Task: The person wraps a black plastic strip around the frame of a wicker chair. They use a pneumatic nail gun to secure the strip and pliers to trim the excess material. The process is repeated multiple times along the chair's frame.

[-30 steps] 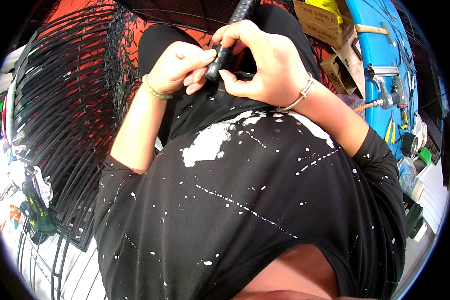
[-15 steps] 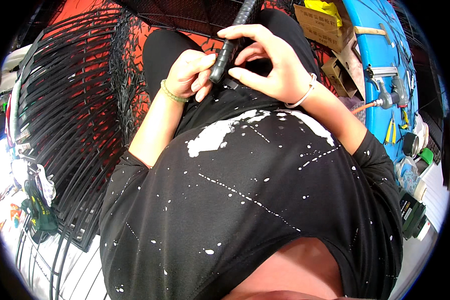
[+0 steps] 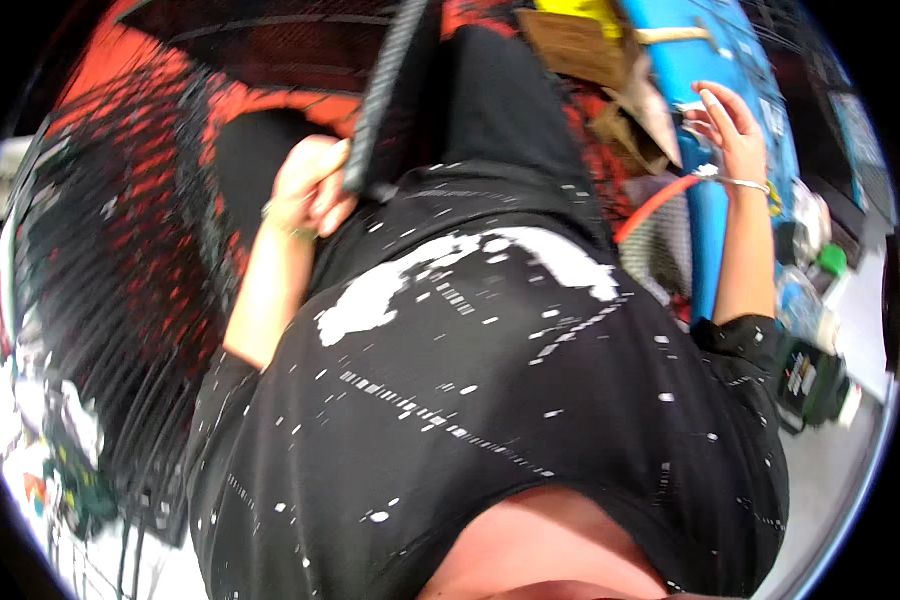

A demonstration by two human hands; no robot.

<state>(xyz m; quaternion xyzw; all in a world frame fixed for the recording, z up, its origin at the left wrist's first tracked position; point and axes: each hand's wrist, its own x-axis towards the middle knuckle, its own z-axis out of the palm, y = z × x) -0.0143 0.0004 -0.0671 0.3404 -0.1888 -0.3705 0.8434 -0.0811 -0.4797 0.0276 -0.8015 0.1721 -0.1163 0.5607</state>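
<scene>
A dark bar wound with a black strip (image 3: 382, 95) slants up from my lap, its lower end between my thighs. My left hand (image 3: 312, 188) is closed at that lower end, thumb against the bar's left side and fingers curled; any loose strip end under them is hidden. Out to the right, over the blue table, my right hand (image 3: 735, 140) has its fingers bent around a silver-grey air tool (image 3: 688, 110), with the forefinger raised. Most of the tool is hidden by the hand, and blur softens the grip. An orange-red hose (image 3: 655, 205) runs to the tool beside my wrist.
The blue table (image 3: 708, 230) carries a wooden-handled hammer (image 3: 675, 35). Cardboard boxes (image 3: 580, 50) with yellow plastic stand left of it. Black curved slats (image 3: 100, 300) fill the left side over a red floor. A dark mesh panel (image 3: 270, 45) lies ahead.
My right hand has left the wrapped bar and swung right to the air tool on the table. My left hand stays at the bar's end. The whole view has shifted slightly.
</scene>
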